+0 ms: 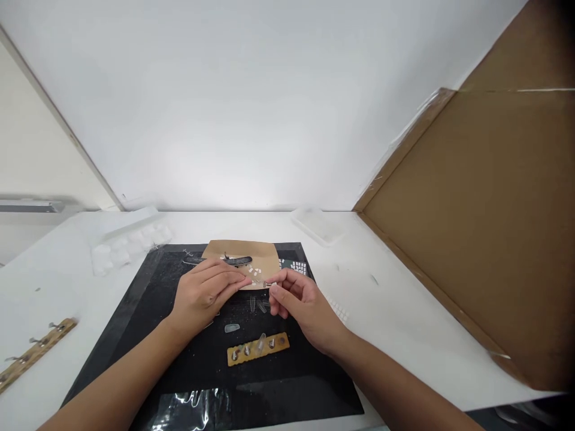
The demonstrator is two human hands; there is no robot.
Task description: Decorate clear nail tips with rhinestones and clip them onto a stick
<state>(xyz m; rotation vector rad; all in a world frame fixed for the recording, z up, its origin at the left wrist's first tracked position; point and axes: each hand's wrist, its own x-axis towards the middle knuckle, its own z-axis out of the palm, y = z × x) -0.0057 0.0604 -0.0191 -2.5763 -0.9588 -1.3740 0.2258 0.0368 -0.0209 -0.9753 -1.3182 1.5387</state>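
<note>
My left hand (207, 292) rests on the black mat (148, 311), fingers together and pointing right at the front edge of a brown paper piece (265, 256). My right hand (299, 302) is curled in a pinch on a small clear piece (270, 283) beside the left fingertips. Small white bits (255, 272) and a dark slim tool (237, 260) lie on the brown paper. In front of my hands sits a wooden strip with holes (258, 349) holding clear nail tips. Loose clear tips (258, 304) lie between the hands.
A large cardboard sheet (485, 227) leans at the right. A clear plastic tray (128, 242) sits back left, a shallow clear lid (320, 225) back centre. Another wooden strip with hooks (33, 350) lies at the left edge. A plastic bag (197, 407) lies on the mat's near edge.
</note>
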